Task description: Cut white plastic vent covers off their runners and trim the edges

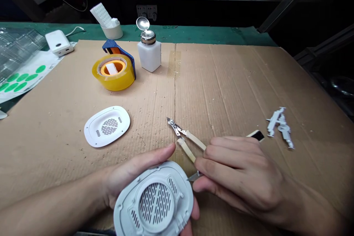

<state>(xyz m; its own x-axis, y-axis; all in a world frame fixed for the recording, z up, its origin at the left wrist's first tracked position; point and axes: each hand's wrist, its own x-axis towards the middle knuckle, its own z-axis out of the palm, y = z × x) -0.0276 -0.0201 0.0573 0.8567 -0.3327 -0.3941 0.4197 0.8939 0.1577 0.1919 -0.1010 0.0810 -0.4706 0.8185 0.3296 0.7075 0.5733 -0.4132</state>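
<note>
My left hand (pixel 143 169) is wrapped round an oval white plastic cover (pixel 179 188), with its inner side up, showing a round slotted grille and small posts. Close to the cover's right edge, my right hand (pixel 238 173) pinches a knife with a short pointed blade (pixel 194 176). The blade tip is at or very near the rim; contact is hard to tell. Most of the knife is hidden by my fingers. Beyond my right knuckles a black-and-white end (pixel 257 135) shows, perhaps the knife's handle. Side cutters (pixel 177 129) with cream grips lie spread on the cardboard between my hands.
Another white oval cover (pixel 103 134) lies left on the cardboard (pixel 235 92). Behind are a yellow tape roll (pixel 118 81), a pump bottle (pixel 149 54), a white cup (pixel 113 31) and a white device (pixel 58 42). White plastic scraps (pixel 279 125) lie right.
</note>
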